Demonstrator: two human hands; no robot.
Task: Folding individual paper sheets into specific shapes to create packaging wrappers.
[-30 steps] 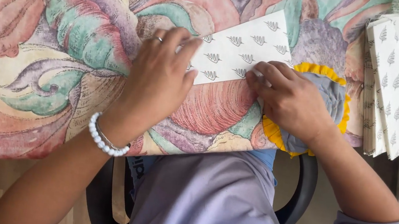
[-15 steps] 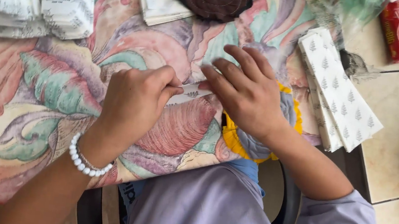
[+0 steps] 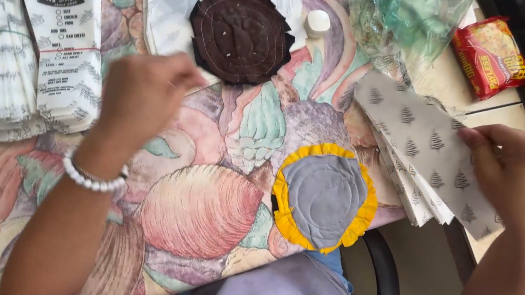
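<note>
Sheets point(image 3: 422, 153) of white paper printed with small grey trees lie stacked under the right hand point(image 3: 518, 180), whose fingers pinch the top sheet at its edge. Just left of that hand sits a grey pad point(image 3: 324, 196) with a yellow rim. The left hand point(image 3: 143, 93) hovers loosely curled, blurred, holding nothing that can be made out. Beyond it rests a brown pad point(image 3: 241, 33); to its left, paper bags point(image 3: 60, 50) are piled.
</note>
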